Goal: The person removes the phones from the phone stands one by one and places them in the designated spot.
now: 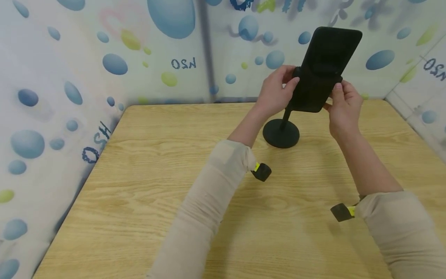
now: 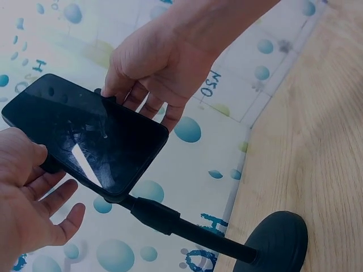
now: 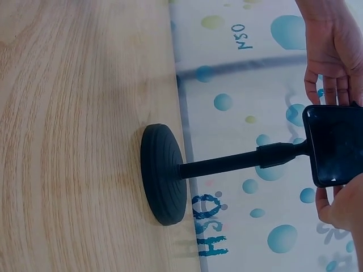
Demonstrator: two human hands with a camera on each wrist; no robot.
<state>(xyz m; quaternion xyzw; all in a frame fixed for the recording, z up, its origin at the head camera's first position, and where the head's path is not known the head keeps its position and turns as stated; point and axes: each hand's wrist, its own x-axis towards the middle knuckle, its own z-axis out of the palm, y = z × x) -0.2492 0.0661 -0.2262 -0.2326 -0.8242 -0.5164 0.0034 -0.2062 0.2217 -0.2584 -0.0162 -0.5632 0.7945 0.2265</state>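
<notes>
A black phone [image 1: 329,50] sits tilted in the clamp of a black phone stand [image 1: 280,133], whose round base rests on the table. At the phone's left side my left hand [image 1: 277,91] pinches one side arm of the clamp between thumb and fingers. My right hand [image 1: 345,106] pinches the opposite side arm, thumb in front and fingers partly hidden behind. The left wrist view shows the phone's dark, glossy screen [image 2: 108,136] with a streak of reflected light. In the right wrist view, the stand's pole [image 3: 227,163] runs from base to phone.
The wood-grain table [image 1: 146,186] spreads in front of me. A patterned wall covering [image 1: 167,77] with blue and green spots stands right behind its back edge. Small black devices on yellow straps [image 1: 262,171] hang at both sleeve cuffs.
</notes>
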